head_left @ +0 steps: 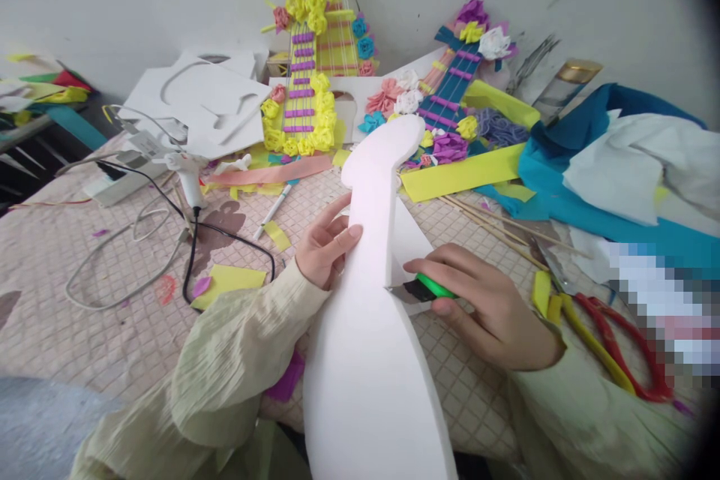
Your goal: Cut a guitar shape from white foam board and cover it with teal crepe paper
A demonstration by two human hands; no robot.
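- the white foam guitar shape (371, 330) is mostly cut out: rounded head, narrow neck and wide body all have clean outlines.
- it rests on the checked counter (84, 315) right in front of the person, with the body end nearest them and running out of the bottom of the view.
- the work looks to be at the trimming stage. a thin white offcut (413, 236) still sits against the right side of the neck, just above the shoulder, so that edge seems to be what is left.
- the shape is bare foam, with no colour, strings or flowers, unlike the decorated guitars (304, 97) leaning on the wall behind.
- its long axis runs from the person toward the wall, leaning a little right, and the head points away.
- i cannot tell whether it lies flat or is tipped up at the near end.
- the left hand (323, 247) is at the left edge of the neck, fingers loosely spread, with the fingertips laid on the foam.
- the right hand (484, 307) has its fingers curled tight round a green cutter (430, 289), whose tip meets the foam where the neck widens.
- red-handled scissors (619, 337) lie well to the right, and a glue gun (188, 172) stands to the left.
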